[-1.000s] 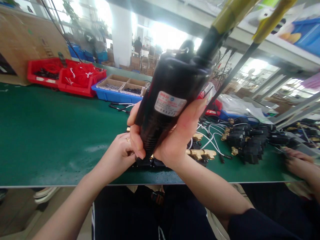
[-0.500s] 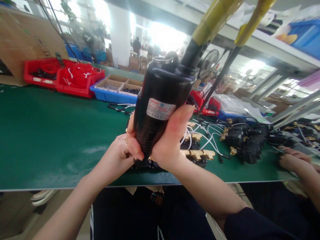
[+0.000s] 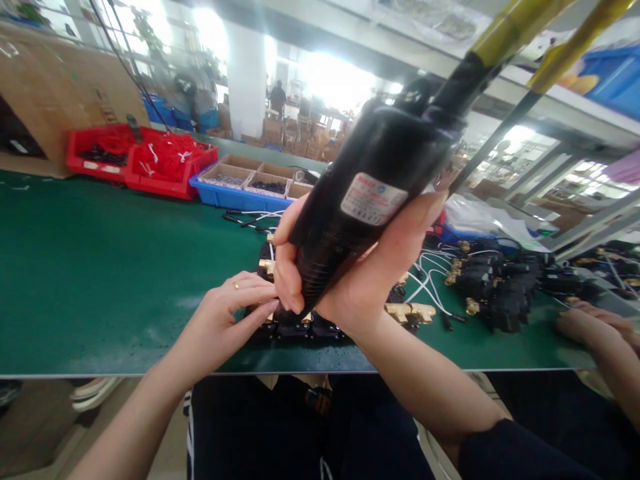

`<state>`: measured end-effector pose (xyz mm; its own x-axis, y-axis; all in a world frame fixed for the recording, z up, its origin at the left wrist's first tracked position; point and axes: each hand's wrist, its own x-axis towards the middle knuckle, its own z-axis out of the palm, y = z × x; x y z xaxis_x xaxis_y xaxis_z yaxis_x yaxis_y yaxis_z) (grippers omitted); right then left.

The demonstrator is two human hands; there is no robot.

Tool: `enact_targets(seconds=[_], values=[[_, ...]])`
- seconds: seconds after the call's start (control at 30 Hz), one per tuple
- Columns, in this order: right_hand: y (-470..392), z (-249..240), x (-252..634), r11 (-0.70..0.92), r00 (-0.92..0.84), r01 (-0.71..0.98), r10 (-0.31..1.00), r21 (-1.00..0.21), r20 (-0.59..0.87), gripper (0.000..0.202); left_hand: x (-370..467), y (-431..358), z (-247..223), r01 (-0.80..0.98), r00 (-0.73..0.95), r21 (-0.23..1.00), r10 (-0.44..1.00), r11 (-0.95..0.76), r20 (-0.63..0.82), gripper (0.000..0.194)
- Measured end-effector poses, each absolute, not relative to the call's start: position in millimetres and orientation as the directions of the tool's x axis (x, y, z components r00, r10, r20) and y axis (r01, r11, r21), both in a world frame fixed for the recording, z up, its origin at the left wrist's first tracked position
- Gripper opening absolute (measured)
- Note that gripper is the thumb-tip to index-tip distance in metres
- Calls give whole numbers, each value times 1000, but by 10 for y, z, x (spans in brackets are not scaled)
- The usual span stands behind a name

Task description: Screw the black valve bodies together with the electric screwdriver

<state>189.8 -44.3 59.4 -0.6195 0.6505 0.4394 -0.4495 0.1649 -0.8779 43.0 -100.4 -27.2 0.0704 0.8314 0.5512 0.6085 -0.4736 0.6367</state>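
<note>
My right hand (image 3: 360, 287) is wrapped around a black electric screwdriver (image 3: 385, 153) with a white label on its body. The screwdriver leans to the upper right, and its lower end points down at a row of black units with brass fittings (image 3: 313, 330) on the bench. My left hand (image 3: 233, 313), with a ring on one finger, is beside the lower end. Its thumb and fingertips come together next to my right fingers; whatever lies between them is hidden. The bit is also out of sight.
Red bins (image 3: 170, 167) and a blue divided tray (image 3: 220, 193) of small parts stand along the back of the green bench (image 3: 100, 267). White cables (image 3: 433, 267) and more black units (image 3: 500, 287) lie to the right, near another person's hand (image 3: 590, 320).
The screwdriver has tilted further right, and its top has moved right in view. My left fingers, curled in before, have straightened and moved slightly away from the tool.
</note>
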Motion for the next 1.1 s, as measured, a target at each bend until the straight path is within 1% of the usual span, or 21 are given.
enact_targets(seconds=[0.1,0.27,0.43,0.57,0.73,0.8,0.9,1.0,1.1], values=[[-440,563,1844,122,-641,-429,657,-895,397,70,328,-1096,-348,595,30,658,831,-461,556,13],[-476,549,1788,64,-662,-391,674,-918,328,72,291,-1120,-420,575,43,645,805,-504,592,11],[-483,530,1750,25,-685,-389,661,-921,308,78,293,-1097,-414,569,57,628,787,-531,614,12],[-480,500,1730,9,-706,-400,634,-916,315,80,291,-1096,-423,547,61,631,778,-550,625,15],[-501,437,1719,72,-683,-439,621,-895,385,81,303,-1095,-426,527,76,625,765,-575,639,22],[-499,391,1710,79,-673,-435,634,-897,382,78,305,-1095,-420,521,78,625,762,-581,643,21],[-475,340,1700,99,-646,-477,635,-873,424,74,303,-1090,-412,516,71,634,767,-576,638,18],[-462,421,1720,50,-668,-489,621,-871,411,71,291,-1083,-419,529,65,646,785,-550,616,15],[-496,649,1764,41,-646,-477,661,-878,382,67,270,-1081,-448,542,62,666,814,-513,577,11]])
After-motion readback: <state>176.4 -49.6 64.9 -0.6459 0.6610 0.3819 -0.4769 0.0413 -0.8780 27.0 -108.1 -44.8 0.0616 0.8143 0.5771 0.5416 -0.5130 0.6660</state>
